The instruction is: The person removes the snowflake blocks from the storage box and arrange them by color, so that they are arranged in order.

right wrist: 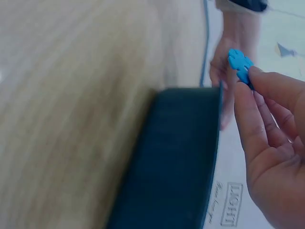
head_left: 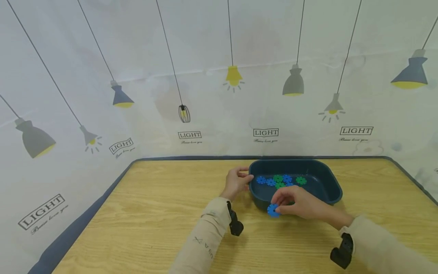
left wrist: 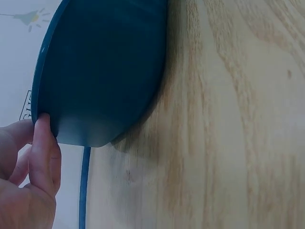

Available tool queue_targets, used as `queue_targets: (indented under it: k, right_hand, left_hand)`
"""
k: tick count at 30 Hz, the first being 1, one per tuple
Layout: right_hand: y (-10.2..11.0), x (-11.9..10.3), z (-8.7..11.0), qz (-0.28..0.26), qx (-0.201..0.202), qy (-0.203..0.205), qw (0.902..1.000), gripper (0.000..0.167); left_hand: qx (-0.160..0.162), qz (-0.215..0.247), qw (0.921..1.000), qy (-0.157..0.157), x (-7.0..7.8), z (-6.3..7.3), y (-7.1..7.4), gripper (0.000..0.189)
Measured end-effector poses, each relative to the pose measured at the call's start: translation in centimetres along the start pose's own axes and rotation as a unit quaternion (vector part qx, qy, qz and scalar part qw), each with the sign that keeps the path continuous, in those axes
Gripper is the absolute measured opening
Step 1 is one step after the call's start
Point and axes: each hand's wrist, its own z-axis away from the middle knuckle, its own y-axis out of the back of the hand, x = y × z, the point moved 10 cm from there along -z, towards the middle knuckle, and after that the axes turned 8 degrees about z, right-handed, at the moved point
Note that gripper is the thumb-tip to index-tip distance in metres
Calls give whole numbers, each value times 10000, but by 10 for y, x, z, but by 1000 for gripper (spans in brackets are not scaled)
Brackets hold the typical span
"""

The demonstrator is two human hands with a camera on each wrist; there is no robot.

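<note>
A dark teal plastic basin [head_left: 323, 179] stands near the far edge of the table, with several blue and green notched disc pieces [head_left: 278, 178] lying on its bottom. At its left end my left hand [head_left: 236, 182] grips the rim, thumb and fingers on either side of the wall, as the left wrist view also shows. In front of the basin's near wall, my right hand [head_left: 302, 203] pinches one blue notched disc [head_left: 273, 210] between thumb and fingertips. In the right wrist view that blue disc [right wrist: 237, 61] sticks out past the fingertips, above rim level.
The wood-grain table [head_left: 147, 220] has a dark border along its back and sides. Behind it hangs a pale cloth [head_left: 212, 102] printed with lamps and lettering. Black wrist cameras [head_left: 236, 222] are strapped over both beige sleeves.
</note>
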Motion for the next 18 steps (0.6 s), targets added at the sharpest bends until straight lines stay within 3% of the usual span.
queue_targets:
  k: [7,12,18]
  right_hand:
    - [-30,3,-4,-175,-240,82,9995,11]
    - [-44,15,-6,123,-250,-200,9994,8]
    - [-52,26,-9,596,29,-277,9978,10]
  left_hand:
    - [-30,-28,10000,-7,3,-1,0,33]
    - [-20,-49,10000,-8,5,0,1,33]
    - [-95,-23,10000,-4,4,1,-1,35]
